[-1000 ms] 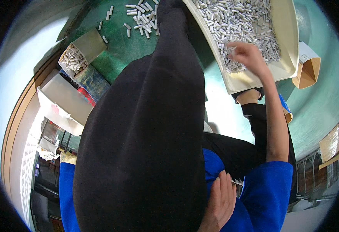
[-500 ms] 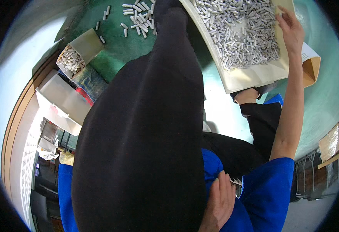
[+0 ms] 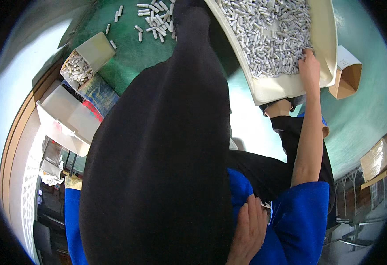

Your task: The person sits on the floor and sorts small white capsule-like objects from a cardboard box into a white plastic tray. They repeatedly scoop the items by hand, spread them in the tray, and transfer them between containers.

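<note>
Careful: your right hand (image 3: 309, 66) pinches small grey tubes (image 3: 264, 35) at the tilted beige tray (image 3: 328, 48) upper right; rummaging could spill them, left hand (image 3: 251, 227) flat, holding nothing

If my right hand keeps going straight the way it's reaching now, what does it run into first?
The right hand points up into the cream tray, fingers already at the heap of small grey cylinders. It would likely push into those first; depth is hard to judge here.

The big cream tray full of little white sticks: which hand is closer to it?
The right hand. It reaches into the big cream tray, touching the little white sticks. The left hand rests far below, against the person's dark clothing by the blue sleeve.
</note>
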Demonstrator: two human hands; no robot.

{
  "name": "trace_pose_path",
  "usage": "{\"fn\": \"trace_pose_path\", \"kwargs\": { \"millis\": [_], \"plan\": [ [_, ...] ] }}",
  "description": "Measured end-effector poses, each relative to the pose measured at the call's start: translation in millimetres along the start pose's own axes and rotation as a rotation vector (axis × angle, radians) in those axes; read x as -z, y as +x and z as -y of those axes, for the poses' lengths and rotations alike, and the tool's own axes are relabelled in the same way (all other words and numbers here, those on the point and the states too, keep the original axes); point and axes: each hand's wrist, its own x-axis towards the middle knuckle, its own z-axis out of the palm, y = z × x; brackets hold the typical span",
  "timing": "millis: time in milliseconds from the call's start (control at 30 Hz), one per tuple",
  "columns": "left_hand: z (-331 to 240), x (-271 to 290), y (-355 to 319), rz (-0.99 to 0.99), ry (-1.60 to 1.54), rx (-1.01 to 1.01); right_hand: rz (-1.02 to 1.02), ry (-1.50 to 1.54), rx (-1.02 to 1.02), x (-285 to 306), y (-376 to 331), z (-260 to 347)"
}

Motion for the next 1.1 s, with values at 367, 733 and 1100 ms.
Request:
{"fn": "trace_pose_path", "kwargs": {
  "millis": [367, 733, 1100],
  "plan": [
    [-2, -2, 0, 0.009, -0.017, 0.001, -0.205, -0.031, 0.404, -11, 21, 64],
    [-5, -6, -2, 0.02, -0.026, 0.008, 0.161, 1.284, 0.065, 23, 44, 81],
    [-10, -4, -1, 0.046, -0.055, 0.009, 0.052, 0.287, 1.196, 3, 31, 307]
  ]
}}
